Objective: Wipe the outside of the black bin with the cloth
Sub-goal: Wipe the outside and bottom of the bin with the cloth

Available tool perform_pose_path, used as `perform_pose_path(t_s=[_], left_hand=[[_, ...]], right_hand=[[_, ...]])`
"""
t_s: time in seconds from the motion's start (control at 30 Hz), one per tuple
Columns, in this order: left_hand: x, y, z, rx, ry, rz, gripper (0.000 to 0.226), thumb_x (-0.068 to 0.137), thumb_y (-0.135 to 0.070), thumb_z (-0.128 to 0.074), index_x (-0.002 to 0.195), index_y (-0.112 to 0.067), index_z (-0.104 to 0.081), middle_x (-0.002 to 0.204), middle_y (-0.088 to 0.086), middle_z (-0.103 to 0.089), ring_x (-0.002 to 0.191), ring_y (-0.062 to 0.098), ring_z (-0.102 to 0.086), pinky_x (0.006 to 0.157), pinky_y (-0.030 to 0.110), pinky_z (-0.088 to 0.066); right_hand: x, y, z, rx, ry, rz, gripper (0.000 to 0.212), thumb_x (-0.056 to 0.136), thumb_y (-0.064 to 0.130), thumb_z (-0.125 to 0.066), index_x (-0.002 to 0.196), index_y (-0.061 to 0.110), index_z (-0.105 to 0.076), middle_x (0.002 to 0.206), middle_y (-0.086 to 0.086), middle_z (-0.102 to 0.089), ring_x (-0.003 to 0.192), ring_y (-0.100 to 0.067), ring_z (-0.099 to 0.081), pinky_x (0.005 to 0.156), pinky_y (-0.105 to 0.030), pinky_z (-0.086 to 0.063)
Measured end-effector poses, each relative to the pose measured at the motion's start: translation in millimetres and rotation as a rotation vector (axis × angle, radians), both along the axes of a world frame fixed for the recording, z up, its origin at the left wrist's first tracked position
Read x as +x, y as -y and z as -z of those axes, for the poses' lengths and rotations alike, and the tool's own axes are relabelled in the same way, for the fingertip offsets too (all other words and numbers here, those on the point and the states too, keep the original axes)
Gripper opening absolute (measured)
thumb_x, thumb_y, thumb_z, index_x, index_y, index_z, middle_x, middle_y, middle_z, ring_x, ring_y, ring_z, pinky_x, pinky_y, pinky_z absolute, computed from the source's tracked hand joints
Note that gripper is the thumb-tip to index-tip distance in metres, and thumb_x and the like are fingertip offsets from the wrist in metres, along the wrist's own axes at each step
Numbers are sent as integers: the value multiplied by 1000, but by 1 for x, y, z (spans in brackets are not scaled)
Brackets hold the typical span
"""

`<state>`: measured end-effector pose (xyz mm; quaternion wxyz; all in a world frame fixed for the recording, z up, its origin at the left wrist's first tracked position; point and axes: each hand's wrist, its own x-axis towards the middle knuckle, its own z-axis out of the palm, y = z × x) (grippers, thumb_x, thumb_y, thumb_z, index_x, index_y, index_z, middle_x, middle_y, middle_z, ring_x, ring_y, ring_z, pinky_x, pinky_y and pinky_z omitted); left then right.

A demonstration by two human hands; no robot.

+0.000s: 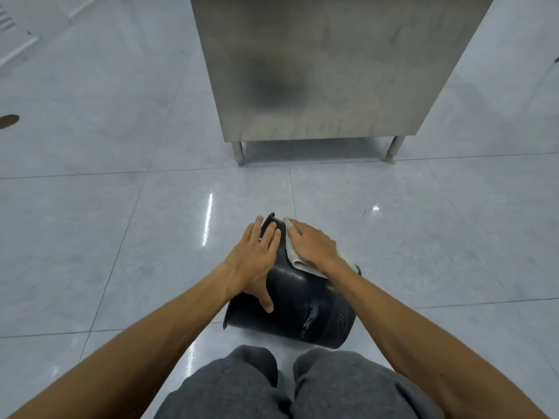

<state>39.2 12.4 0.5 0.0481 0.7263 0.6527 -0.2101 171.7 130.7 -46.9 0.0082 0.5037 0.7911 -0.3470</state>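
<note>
Knees below black bin: my left hand splayed flat steadies its light, slick wall; right hand presses limp cloth flat near rim.

My bin is glossy black with pale scuffs; my cloth is off-white; the floor is pale grey tile.

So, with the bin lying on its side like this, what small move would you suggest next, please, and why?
Probably slide the right hand and the pale folded cloth along the round black plastic bin towards the scuffed, unwiped near end, while the left hand steadies it.
</note>
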Motion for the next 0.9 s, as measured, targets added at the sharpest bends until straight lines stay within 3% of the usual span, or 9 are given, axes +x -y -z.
perform_pose_path(t_s=[0.13, 0.23, 0.43, 0.47, 0.57, 0.63, 0.73, 0.9], left_hand=[[5, 15, -2, 79, 4, 46, 150, 58, -95, -56, 157, 1, 4, 165, 25, 8, 148, 47, 21, 120, 64, 1], [14, 41, 7, 95, -46, 45, 155, 57, -91, -64, 155, 3, 10, 162, 28, 16, 147, 48, 22, 119, 64, 1], [15, 30, 13, 84, -72, -15, 164, 50, -86, -73, 153, 5, 17, 161, 29, 20, 148, 48, 20, 120, 63, 0], [15, 23, 13, 77, -79, -17, 165, 48, -86, -74, 153, 5, 16, 161, 29, 19, 148, 48, 18, 120, 62, -1], [13, 1, 8, 49, -105, 4, 167, 44, -89, -72, 153, 5, 13, 162, 27, 16, 150, 45, 15, 121, 60, -3], [10, -11, 5, 32, -114, 14, 169, 42, -91, -70, 154, 5, 11, 163, 26, 15, 151, 44, 14, 122, 60, -2], [8, -23, 5, 20, -125, 42, 168, 43, -93, -67, 154, 6, 10, 163, 26, 15, 151, 43, 15, 121, 60, 0], [8, -21, 7, 30, -140, 51, 167, 44, -94, -67, 154, 7, 9, 163, 28, 13, 151, 44, 14, 119, 64, -3]], right_hand=[[0, -17, -15, -122, 34, -79, 60, 105, 62, -15, 153, 40, -45, 162, 0, -43, 145, -31, -42, 118, -50, -31], [-1, -32, -17, -239, 21, -48, 59, 107, 57, -24, 147, 26, -54, 160, -8, -45, 143, -31, -44, 115, -43, -31], [-1, -37, -7, -235, 4, -26, 52, 107, 51, -22, 129, 23, -61, 148, -12, -56, 129, -31, -52, 110, -43, -37], [0, -37, -6, -199, -4, -28, 53, 108, 52, -20, 128, 24, -60, 148, -12, -56, 129, -32, -52, 111, -46, -37], [9, -28, 2, -7, -21, -66, 60, 108, 59, -13, 155, 33, -40, 159, -2, -47, 141, -32, -47, 115, -52, -36], [17, -10, 10, 212, -11, -82, 58, 107, 55, -14, 159, 34, -31, 156, 1, -49, 134, -31, -52, 107, -55, -43], [32, 26, 20, 487, 37, -68, 58, 106, 47, -20, 159, 25, -31, 155, -2, -47, 132, -32, -51, 104, -56, -43], [55, 88, 33, 629, 25, -17, 61, 105, 49, -28, 161, 24, -32, 166, -7, -34, 149, -37, -35, 117, -62, -31]])
